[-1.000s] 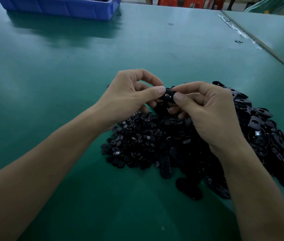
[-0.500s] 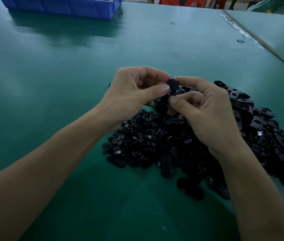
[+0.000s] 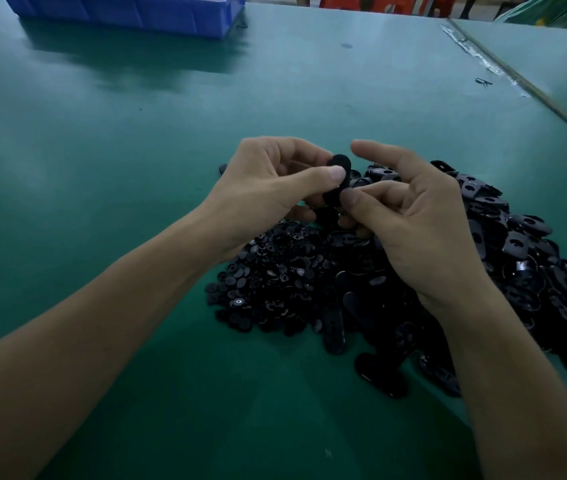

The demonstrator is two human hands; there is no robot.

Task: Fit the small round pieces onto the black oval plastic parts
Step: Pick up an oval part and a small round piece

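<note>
A black oval plastic part (image 3: 339, 174) stands upright between both hands, above the piles. My left hand (image 3: 268, 188) pinches its upper half between thumb and fingers. My right hand (image 3: 417, 216) presses its thumb against the lower half, with the index finger lifted off and stretched out above. A heap of small round black pieces (image 3: 271, 282) lies under my left wrist. A larger heap of black oval parts (image 3: 524, 258) spreads to the right, partly hidden by my right forearm. No round piece can be made out on the held part.
The work lies on a green table (image 3: 136, 168). A blue plastic bin (image 3: 129, 10) stands at the far left edge. A seam with tape (image 3: 504, 71) runs diagonally at the far right. Several oval parts (image 3: 379, 379) lie loose in front of the heaps.
The held oval part has turned from lying sideways to standing upright. My right index finger has lifted off it and my right thumb has slid down to its lower end.
</note>
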